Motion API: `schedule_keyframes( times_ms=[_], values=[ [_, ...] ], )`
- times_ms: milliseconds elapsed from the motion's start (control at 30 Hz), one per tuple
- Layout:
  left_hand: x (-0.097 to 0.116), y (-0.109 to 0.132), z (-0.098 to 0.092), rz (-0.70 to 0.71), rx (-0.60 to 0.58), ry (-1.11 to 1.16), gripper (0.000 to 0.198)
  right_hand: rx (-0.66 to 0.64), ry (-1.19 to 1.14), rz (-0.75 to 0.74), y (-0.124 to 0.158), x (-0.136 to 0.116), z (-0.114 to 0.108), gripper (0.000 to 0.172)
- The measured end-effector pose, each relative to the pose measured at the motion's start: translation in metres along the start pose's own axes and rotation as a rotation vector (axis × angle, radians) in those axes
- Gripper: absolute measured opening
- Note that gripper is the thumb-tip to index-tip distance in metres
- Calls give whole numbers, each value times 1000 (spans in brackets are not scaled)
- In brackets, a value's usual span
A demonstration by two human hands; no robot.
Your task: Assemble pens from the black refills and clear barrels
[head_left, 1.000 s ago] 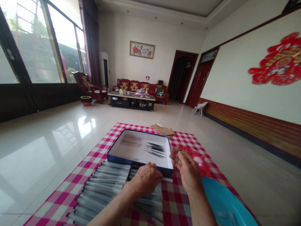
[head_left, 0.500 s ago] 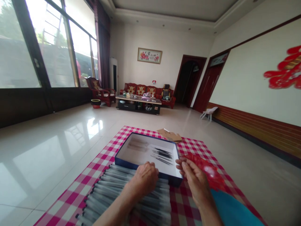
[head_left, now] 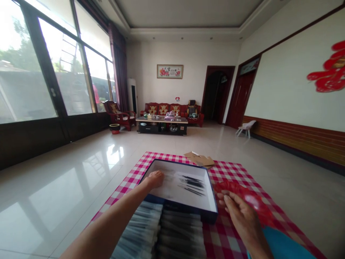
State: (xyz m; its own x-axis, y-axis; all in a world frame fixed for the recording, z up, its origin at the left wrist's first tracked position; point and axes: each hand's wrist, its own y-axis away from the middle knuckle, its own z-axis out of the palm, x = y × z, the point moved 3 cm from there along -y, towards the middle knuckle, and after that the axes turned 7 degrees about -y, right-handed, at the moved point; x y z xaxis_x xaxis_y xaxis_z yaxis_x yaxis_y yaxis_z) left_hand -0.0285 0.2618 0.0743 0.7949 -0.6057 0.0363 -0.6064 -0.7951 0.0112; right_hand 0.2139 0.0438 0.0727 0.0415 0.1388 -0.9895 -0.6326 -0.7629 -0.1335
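Observation:
My left hand [head_left: 155, 179] reaches into the left part of a shallow blue box [head_left: 185, 213] with a white inside. Its fingers are curled down by a blurred group of pale, thin sticks [head_left: 169, 174]; what they hold, if anything, is hidden. Thin black sticks, like pen refills [head_left: 193, 184], lie in the box's right half. Just outside the box's right side is my right hand [head_left: 238, 212], thumb and fingertips drawn together; anything in them is too small to make out. Clear pen-like tubes [head_left: 140, 230] lie in rows before the box, beside darker ones [head_left: 180, 233].
A red translucent dish [head_left: 250, 199] is right of the box, with a blue object [head_left: 283, 244] nearer me. Brown cardboard [head_left: 199, 159] lies behind the box. All rest on a pink-and-white checked cloth [head_left: 223, 237]. A low table [head_left: 161, 126] and red sofa stand far back.
My left hand has moved forward and left, from above the tubes by the box's front edge into the box. My right hand stays beside the box. The view has tilted up slightly.

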Motion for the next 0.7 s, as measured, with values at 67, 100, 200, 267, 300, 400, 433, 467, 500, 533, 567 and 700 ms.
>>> schedule_keyframes(
  times_ms=[67,100,200,267,300,400,433,467,500,533,567,700],
  values=[
    [-3,-9,12,-26,-62,-51,30,15,11,-6,-3,2,-5,42],
    [-4,-13,16,-36,-82,-71,30,20,12,-9,-4,3,-7,41],
    [-8,-21,23,-57,-117,-109,29,24,14,-5,-4,3,-8,41],
    [-9,-25,25,-66,-136,-120,30,23,11,3,-3,2,-6,42],
    [-10,-26,26,-71,-146,-121,30,19,9,6,-3,1,-5,43],
    [-12,-26,27,-88,-159,-109,30,4,9,5,0,-1,-2,44],
    [-12,-26,27,-95,-158,-98,30,0,13,4,1,-2,-2,44],
    [-12,-25,27,-102,-154,-83,30,-2,18,4,1,-2,-2,44],
    [-12,-23,26,-106,-144,-64,30,-4,23,3,1,-2,-1,45],
    [-11,-22,25,-108,-132,-38,31,-7,25,3,1,-1,-1,45],
    [-11,-20,24,-109,-116,-8,31,-10,25,1,1,0,-2,45],
    [-5,-14,9,-93,6,178,29,-36,15,-13,0,3,1,46]
  ],
)
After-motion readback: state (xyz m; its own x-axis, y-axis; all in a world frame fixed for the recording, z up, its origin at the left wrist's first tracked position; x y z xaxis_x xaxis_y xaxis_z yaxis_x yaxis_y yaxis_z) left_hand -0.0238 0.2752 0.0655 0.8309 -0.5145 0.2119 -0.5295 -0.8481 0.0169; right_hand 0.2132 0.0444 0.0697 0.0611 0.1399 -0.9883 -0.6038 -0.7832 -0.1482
